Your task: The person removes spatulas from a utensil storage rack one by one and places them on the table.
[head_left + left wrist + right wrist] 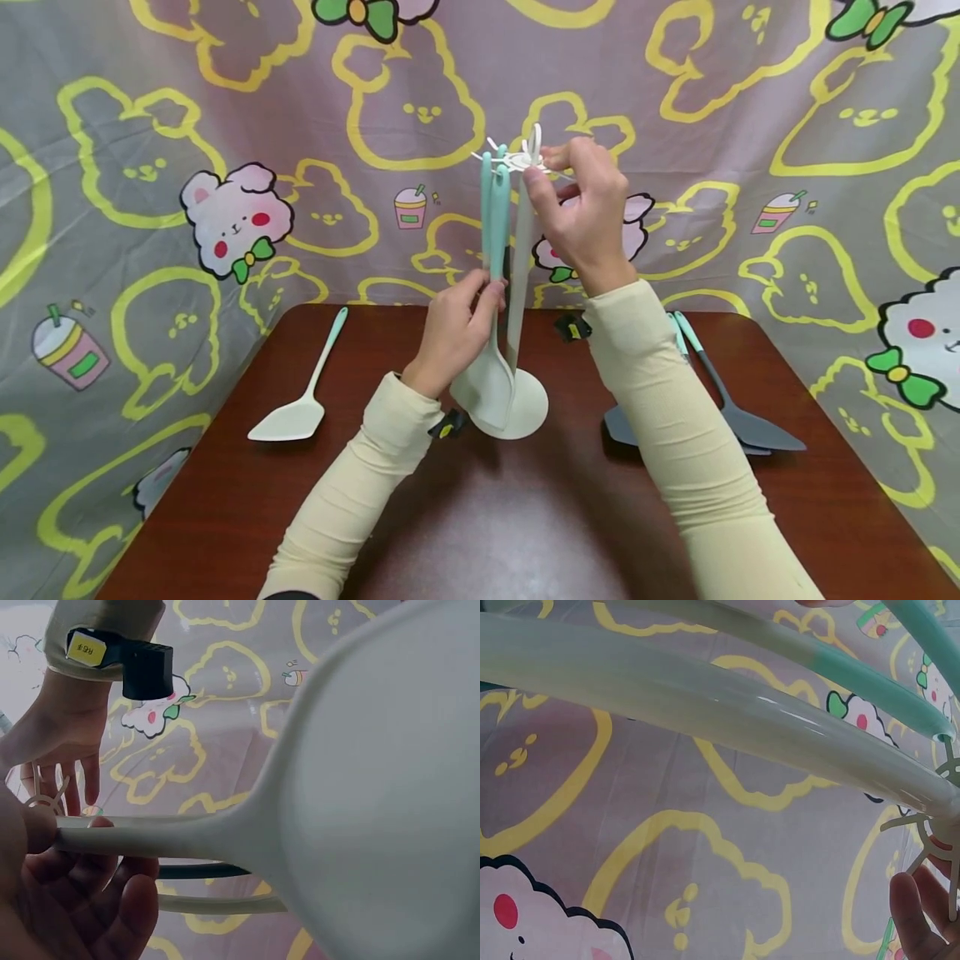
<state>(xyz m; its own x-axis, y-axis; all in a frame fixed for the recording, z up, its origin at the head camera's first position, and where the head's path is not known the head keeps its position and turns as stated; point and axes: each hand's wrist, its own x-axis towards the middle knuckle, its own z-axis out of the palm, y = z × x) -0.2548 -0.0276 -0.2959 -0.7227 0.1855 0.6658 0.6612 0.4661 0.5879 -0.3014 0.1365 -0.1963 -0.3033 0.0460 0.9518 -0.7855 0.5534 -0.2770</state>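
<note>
My left hand (pixel 457 329) pinches the handle of a white cooking utensil (pixel 487 392) with a mint grip, which hangs upright on the left of a white utensil stand (pixel 519 283). Its broad pale head fills the right of the left wrist view; whether it is a spoon or a turner I cannot tell. Other mint-handled utensils hang close behind, partly hidden, one with a dark shaft. My right hand (pixel 588 208) grips the hook ring (pixel 517 161) at the stand's top between thumb and fingers. In the right wrist view its fingertips (pixel 907 907) touch the hooks.
A white spatula (pixel 292 418) with a mint handle lies at the table's left. Several dark grey utensils, among them a grey turner (pixel 757 429), lie at the right, partly behind my right sleeve. The brown table (pixel 480 533) ends at a patterned curtain (pixel 292 108).
</note>
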